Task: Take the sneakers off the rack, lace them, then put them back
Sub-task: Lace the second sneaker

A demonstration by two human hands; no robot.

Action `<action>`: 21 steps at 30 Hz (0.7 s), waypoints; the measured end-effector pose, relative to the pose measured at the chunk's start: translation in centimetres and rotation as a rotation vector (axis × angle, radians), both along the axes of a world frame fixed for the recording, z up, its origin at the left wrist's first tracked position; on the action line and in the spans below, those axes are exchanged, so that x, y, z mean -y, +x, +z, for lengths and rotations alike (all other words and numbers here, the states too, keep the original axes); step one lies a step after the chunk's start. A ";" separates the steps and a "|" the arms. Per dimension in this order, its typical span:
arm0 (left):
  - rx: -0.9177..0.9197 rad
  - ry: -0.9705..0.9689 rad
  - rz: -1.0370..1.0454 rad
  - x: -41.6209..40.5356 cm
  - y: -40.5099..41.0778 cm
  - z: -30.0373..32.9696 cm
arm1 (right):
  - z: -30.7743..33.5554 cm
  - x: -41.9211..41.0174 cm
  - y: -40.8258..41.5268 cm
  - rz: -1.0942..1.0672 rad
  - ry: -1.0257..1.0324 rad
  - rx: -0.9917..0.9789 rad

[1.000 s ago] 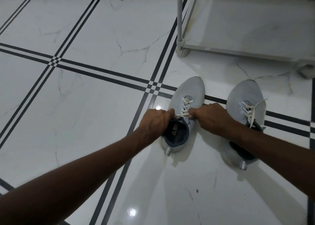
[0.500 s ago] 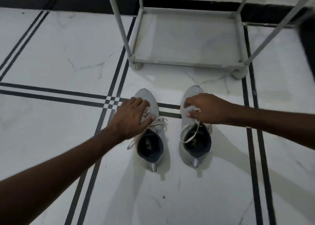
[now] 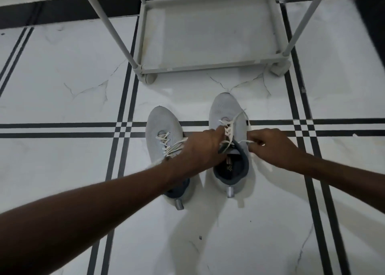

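Two pale grey knit sneakers stand side by side, toes away, on the white marble-look tiled floor (image 3: 62, 170). The left hand (image 3: 204, 150) crosses the left sneaker (image 3: 160, 125) to pinch the right sneaker's (image 3: 223, 108) white lace (image 3: 229, 129); the right hand (image 3: 268, 145) pinches its other end. Beyond stands the grey tubular rack (image 3: 208, 66).

Bare floor (image 3: 62, 91) lies open left and right of the sneakers (image 3: 160, 127), while the rack (image 3: 204, 66) blocks just beyond their toes.
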State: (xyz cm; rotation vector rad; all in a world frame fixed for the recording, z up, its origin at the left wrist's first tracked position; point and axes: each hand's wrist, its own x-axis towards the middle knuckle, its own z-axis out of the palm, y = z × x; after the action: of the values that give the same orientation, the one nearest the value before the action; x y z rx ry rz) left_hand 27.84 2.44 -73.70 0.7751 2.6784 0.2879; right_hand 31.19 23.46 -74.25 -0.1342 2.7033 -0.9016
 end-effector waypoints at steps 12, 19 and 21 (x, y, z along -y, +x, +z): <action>0.065 -0.152 0.479 5.9 -6.0 1.6 | 0.6 -1.2 -0.9 0.078 0.070 0.124; 0.242 0.016 0.017 1.5 -1.7 0.7 | -0.3 0.0 -1.4 0.185 0.123 0.087; 0.282 0.010 0.029 1.3 -2.5 0.7 | -0.1 0.0 -1.8 0.192 0.126 0.086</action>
State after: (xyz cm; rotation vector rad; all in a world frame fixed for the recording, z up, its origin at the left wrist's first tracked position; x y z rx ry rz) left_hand 25.35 1.17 -73.02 0.6453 2.4255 0.3870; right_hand 29.39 23.43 -74.36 -0.3149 2.6048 -0.6638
